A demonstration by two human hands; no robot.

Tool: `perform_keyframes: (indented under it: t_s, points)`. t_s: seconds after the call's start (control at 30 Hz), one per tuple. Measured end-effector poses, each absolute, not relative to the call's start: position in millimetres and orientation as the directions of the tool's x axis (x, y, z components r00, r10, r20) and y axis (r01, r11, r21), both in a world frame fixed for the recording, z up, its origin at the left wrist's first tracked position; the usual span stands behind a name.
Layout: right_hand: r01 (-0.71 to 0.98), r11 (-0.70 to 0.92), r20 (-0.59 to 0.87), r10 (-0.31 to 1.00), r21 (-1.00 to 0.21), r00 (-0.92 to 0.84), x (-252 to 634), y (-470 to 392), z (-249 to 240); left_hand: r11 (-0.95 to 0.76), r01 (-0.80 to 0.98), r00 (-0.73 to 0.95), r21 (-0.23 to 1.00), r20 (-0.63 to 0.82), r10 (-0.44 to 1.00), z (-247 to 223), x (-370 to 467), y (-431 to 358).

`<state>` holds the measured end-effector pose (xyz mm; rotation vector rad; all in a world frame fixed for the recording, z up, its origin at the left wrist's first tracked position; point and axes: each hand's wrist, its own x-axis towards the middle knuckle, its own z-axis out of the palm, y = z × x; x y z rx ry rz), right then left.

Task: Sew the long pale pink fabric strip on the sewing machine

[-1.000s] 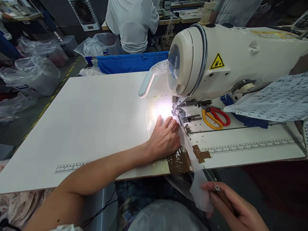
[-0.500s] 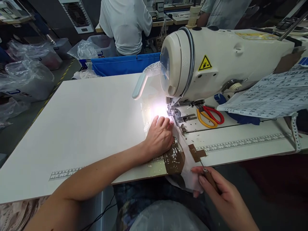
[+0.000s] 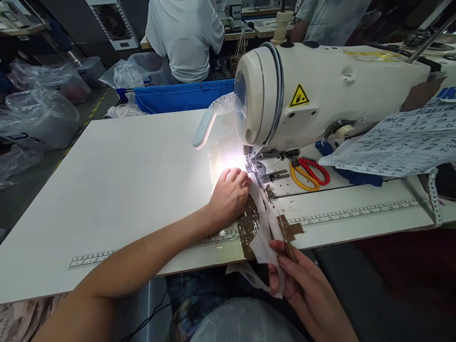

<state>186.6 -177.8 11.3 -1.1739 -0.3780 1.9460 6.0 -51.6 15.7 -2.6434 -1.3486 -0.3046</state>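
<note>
From the left hand (image 3: 230,197), its fingers curled and grip unclear, the cloth (image 3: 262,241) runs lengthwise toward five o'clock, where the right hand (image 3: 304,282) tightly pinches it and a pointed tool (image 3: 290,251).

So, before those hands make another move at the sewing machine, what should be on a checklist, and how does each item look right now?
1. Left hand safely clear of the presser foot: cannot tell; it is close, and glare blurs the gap.
2. Right hand gripping the awl: ok; the brown handle is in the fingers.
3. Awl tip apart from the left hand: ok; there is a visible gap.
4. White cloth lying flat: not ok; it bends and hangs past the table edge.
5. Scissors off the cloth: ok; they lie to its right.
</note>
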Motion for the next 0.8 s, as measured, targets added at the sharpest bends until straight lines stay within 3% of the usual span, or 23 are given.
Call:
perform_keyframes:
  t_s: [0.37,0.57,0.8]
  points:
    - [-0.401,-0.57,-0.586,0.804,-0.717,-0.096,175.9,-167.4,17.1,-0.579,0.814,0.545,0.052,0.28,0.791,6.1,0.7,-34.9]
    - [-0.175,-0.466,-0.458,0.885,-0.867,-0.089,185.8,-179.0,11.5,-0.605,0.794,0.565,0.067,0.285,0.774,10.9,-1.0,-47.1]
    - [-0.035,-0.523,-0.524,0.846,-0.852,0.099,192.3,-210.3,13.7,-0.647,0.762,0.627,0.012,0.232,0.743,6.2,5.3,-53.6]
